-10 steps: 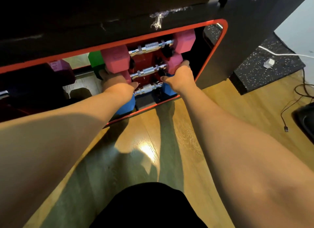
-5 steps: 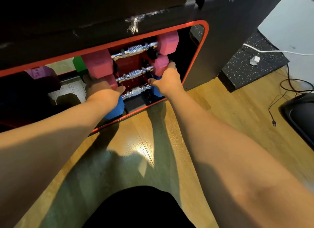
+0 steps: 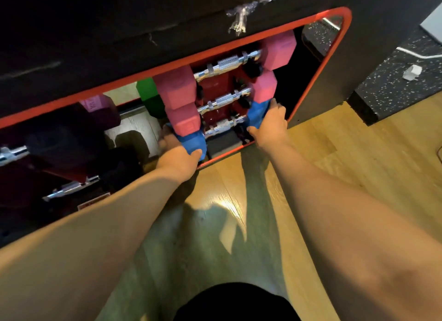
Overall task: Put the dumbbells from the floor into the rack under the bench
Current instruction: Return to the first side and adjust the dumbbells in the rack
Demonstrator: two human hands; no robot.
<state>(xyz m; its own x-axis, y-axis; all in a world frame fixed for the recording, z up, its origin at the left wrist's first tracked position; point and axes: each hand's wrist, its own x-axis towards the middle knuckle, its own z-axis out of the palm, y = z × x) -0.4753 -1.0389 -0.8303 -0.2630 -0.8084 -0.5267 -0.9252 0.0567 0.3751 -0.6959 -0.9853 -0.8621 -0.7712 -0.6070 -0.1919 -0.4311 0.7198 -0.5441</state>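
Under the black bench, a red rack (image 3: pixel 216 88) sits inside the red-edged opening (image 3: pixel 318 74). It carries two pink dumbbells, the upper one (image 3: pixel 277 49) above the lower one (image 3: pixel 184 122), and a blue dumbbell (image 3: pixel 193 142) on the lowest tier, each with a chrome handle. My left hand (image 3: pixel 178 157) grips the blue dumbbell's left head. My right hand (image 3: pixel 271 124) grips its right head. Both arms reach forward from the bottom of the view.
More dumbbells lie in the dark left part of the opening, with a purple one (image 3: pixel 95 105) and a green one (image 3: pixel 148 91). A speckled black mat (image 3: pixel 394 79) with a white cable and a small white plug lies at the right. Wooden floor (image 3: pixel 334 153) spreads below.
Both hands have shifted down from the lower pink dumbbell's heads to the blue dumbbell's heads. The view has swung left, so the rack sits further right.
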